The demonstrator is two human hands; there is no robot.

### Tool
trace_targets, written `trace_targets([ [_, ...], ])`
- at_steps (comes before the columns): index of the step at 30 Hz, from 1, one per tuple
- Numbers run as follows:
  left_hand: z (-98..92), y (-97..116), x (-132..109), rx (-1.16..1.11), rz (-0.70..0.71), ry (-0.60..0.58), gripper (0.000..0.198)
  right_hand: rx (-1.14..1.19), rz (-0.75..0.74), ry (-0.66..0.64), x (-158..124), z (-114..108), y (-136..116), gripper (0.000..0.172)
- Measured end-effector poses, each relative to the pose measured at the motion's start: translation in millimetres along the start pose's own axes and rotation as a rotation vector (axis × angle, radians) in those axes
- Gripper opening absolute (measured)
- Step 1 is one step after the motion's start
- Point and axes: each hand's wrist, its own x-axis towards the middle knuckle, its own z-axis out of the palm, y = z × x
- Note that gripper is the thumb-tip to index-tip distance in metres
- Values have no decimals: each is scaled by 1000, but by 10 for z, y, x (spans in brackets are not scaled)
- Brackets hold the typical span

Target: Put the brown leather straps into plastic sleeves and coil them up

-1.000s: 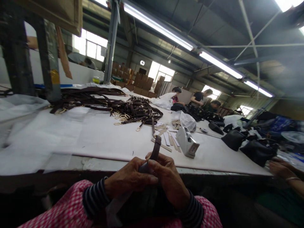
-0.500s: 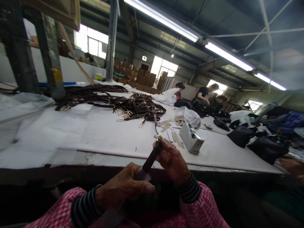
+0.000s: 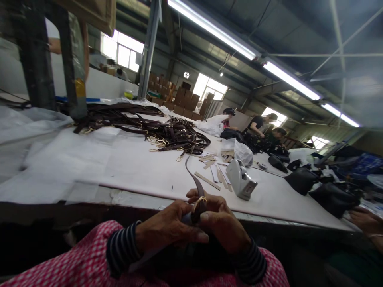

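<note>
A dark brown leather strap [image 3: 195, 180] runs from the pile down over the table edge to my hands. Its gold buckle [image 3: 200, 204] stands up between them. My right hand [image 3: 226, 225] pinches the strap at the buckle, thumb in front and fingers behind. Close beside it on the left, my left hand [image 3: 169, 226] is closed round the strap's lower part. A pale, thin strip of material [image 3: 187, 218] shows between my left thumb and fingers, and its lower end hangs beneath that hand. My palms hide most of the held part.
A heap of brown straps [image 3: 176, 133] with gold clasps lies ahead on the white table [image 3: 143, 167]. Cut card strips [image 3: 208, 180] and a grey tape dispenser [image 3: 241, 180] are at right. Black bags [image 3: 302, 179] lie further right, near another person's hand [image 3: 366, 221]. A metal post [image 3: 77, 87] rises at left.
Both hands have come closer together and my right hand has moved down. The buckle end is lower, and more of the strap is drawn out from the pile. The view has shifted slightly.
</note>
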Motion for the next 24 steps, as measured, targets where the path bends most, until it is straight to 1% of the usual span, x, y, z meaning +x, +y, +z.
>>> trace_targets([
  [3,52,76,-12,55,77,7,32,25,40,-8,11,41,104,40],
  [5,97,93,-33,111,64,22,34,107,96,-20,43,80,160,50],
  [7,130,78,-56,157,15,24,38,205,106,-20,102,112,187,58],
  [8,135,64,-69,168,-11,25,40,228,86,-11,138,123,184,55],
  [10,114,42,-98,145,-51,25,39,200,16,21,212,132,136,36],
  [12,50,46,-136,80,-82,-6,33,114,-86,37,262,122,41,19],
  [13,9,58,-158,70,-76,-35,31,56,-136,30,271,110,-15,15],
  [14,-34,74,-181,86,-59,-75,35,-7,-186,18,268,94,-71,14],
  [16,-106,98,-223,161,-26,-161,49,-139,-255,-20,233,59,-170,14],
  [18,-143,86,-246,180,-30,-217,45,-243,-264,-52,179,27,-239,14],
  [19,-148,64,-249,140,-51,-233,40,-280,-260,-63,153,17,-262,14],
  [21,-140,0,-239,45,-65,-234,34,-322,-253,-71,117,10,-286,12],
  [24,-120,-72,-203,-7,-20,-164,39,-310,-224,-70,108,35,-282,10],
])
